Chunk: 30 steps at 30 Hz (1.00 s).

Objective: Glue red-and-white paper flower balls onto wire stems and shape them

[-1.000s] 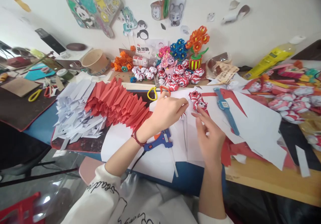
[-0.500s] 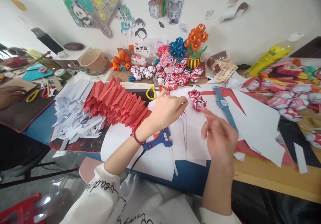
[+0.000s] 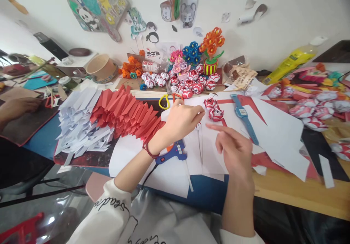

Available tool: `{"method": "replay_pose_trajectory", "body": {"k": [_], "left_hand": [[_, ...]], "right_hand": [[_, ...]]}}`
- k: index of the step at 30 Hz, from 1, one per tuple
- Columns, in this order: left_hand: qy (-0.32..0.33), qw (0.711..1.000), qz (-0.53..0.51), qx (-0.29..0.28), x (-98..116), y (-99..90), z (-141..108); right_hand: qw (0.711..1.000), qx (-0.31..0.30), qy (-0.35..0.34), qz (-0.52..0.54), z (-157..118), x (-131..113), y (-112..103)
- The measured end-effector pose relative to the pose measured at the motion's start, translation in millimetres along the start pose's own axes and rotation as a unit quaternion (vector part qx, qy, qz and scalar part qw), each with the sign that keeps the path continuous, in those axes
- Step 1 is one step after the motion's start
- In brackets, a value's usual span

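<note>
My left hand [image 3: 183, 119] hangs over the white paper [image 3: 213, 156] with its fingers bent down and pinched; something small and red-white shows under its fingertips, too small to make out. My right hand [image 3: 234, 147] is just to the right, its index finger stretched toward the left hand and the other fingers curled loosely, holding nothing visible. Beyond the fingers, two red-and-white paper flowers [image 3: 216, 114] sit on the paper. A blue glue gun [image 3: 172, 153] lies below my left hand, partly covered by the wrist.
Folded red strips [image 3: 127, 112] and white strips [image 3: 82, 116] are piled at left. Scissors [image 3: 164, 101] lie behind my left hand. A blue watch [image 3: 244, 118] rests at right. Finished flowers [image 3: 193, 81] line the back. Another person's hand [image 3: 20, 107] is at far left.
My right hand has moved left, away from the two flowers and closer to my left hand, with its index finger extended. My left hand has stayed nearly in place.
</note>
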State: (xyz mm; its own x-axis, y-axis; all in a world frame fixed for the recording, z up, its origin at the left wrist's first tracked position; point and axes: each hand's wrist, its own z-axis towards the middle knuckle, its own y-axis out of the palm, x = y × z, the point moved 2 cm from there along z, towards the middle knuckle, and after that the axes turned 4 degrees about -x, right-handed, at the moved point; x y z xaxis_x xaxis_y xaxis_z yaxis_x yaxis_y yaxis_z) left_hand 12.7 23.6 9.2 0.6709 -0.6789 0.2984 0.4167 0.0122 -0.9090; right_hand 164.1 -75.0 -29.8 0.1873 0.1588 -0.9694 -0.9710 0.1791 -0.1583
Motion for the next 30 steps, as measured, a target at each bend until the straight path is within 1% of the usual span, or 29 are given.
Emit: {"method": "replay_pose_trajectory", "body": {"k": [1,2,4,5,6,7,8,9,10,11,12,13,14,15,16,17,18,19,20,22,23,24,25,28,29,30], "left_hand": [[0.002,1.000,0.001,0.001,0,-0.1,0],[0.002,1.000,0.000,0.001,0,-0.3,0],[-0.001,1.000,-0.005,0.000,-1,-0.5,0],[-0.003,1.000,-0.008,0.000,-2,-0.5,-1],[-0.005,1.000,-0.010,0.000,-3,-0.5,-1],[-0.005,1.000,-0.011,0.001,-3,-0.4,-1],[-0.003,1.000,-0.011,0.002,-3,-0.1,-1],[-0.002,1.000,-0.010,0.004,-3,0.2,-1],[-0.001,1.000,-0.008,0.006,-3,0.6,-1],[0.000,1.000,-0.007,0.007,-3,1.1,-1],[0.000,1.000,-0.006,0.007,-3,1.7,-1],[0.000,1.000,-0.004,0.009,-2,2.1,0],[0.000,1.000,-0.003,0.009,-3,2.4,0],[0.001,1.000,-0.002,0.011,-3,2.5,0],[0.002,1.000,-0.001,0.011,-3,2.3,0],[0.002,1.000,-0.001,0.012,-4,1.9,0],[0.002,1.000,-0.001,0.013,-4,1.3,1],[0.002,1.000,-0.001,0.013,-5,0.8,1],[0.002,1.000,-0.001,0.013,-5,0.3,1],[0.002,1.000,-0.001,0.015,-5,-0.3,1],[0.001,1.000,-0.002,0.016,-6,-0.3,0],[0.000,1.000,-0.002,0.017,-6,-0.1,0],[-0.001,1.000,-0.001,0.018,-6,0.2,0],[0.005,1.000,0.000,0.018,-9,0.1,0],[0.008,1.000,-0.004,0.015,-11,-0.4,1],[0.011,1.000,-0.011,0.012,-13,-1.2,1]], "right_hand": [[0.996,0.011,-0.001,-0.091,4,2,5],[0.981,0.016,-0.001,-0.195,7,2,9],[0.926,-0.002,0.018,-0.377,7,2,13],[0.900,-0.019,0.036,-0.434,4,1,12],[0.886,-0.043,0.057,-0.457,0,-1,10],[0.887,-0.072,0.077,-0.450,-4,-4,6],[0.903,-0.108,0.087,-0.407,-9,-8,1],[0.930,-0.158,0.086,-0.322,-12,-12,-1],[0.947,-0.213,0.083,-0.226,-15,-16,-3],[0.957,-0.241,0.075,-0.140,-16,-20,-3],[0.966,-0.238,0.061,-0.075,-15,-23,-3],[0.977,-0.202,0.050,-0.043,-11,-23,-2],[0.987,-0.150,0.036,-0.036,-7,-21,0],[0.993,-0.102,0.026,-0.052,-2,-17,3],[0.994,-0.063,0.022,-0.090,3,-11,6],[0.988,-0.025,0.019,-0.149,7,-5,9],[0.976,0.006,0.018,-0.219,9,1,11],[0.958,0.023,0.019,-0.286,11,6,13],[0.937,0.024,0.024,-0.347,11,11,14],[0.899,-0.010,0.048,-0.434,8,16,16],[0.887,-0.036,0.063,-0.455,5,16,16],[0.884,-0.064,0.078,-0.456,3,16,15],[0.892,-0.096,0.090,-0.433,1,14,15],[0.931,-0.180,0.102,-0.300,-2,13,9],[0.937,-0.189,0.105,-0.273,-2,14,5],[0.940,-0.182,0.108,-0.268,-1,17,-1]]}}
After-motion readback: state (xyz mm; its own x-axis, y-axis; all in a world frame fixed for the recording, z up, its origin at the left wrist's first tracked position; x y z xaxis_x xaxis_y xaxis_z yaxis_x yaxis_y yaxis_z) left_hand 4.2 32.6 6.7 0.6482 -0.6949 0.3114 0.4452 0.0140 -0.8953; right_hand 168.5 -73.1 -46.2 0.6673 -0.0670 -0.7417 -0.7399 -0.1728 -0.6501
